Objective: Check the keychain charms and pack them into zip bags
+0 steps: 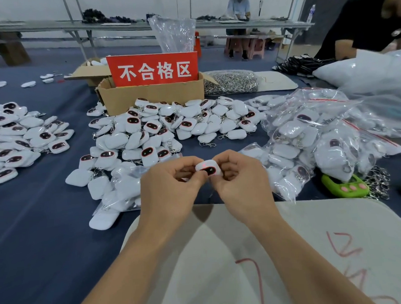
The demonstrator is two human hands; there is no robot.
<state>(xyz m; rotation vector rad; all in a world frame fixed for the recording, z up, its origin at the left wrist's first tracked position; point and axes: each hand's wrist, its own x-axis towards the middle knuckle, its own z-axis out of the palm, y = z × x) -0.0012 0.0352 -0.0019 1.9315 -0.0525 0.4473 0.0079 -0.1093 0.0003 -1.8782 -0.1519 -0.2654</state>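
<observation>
While both hands pinch it, left hand [173, 183], right hand [240, 180], white charm [208, 169] face up, long axis left-right

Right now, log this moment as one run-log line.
step: checking charm | left hand: pinches charm | right hand: pinches charm | loose pile: behind hands | bagged charms: right of hands

The person's left hand [173, 185] and right hand [240, 182] are bare, and both arms are bare too all the way down to the edge of the picture, long and thin, with smooth wrists and small round knuckles.
</observation>
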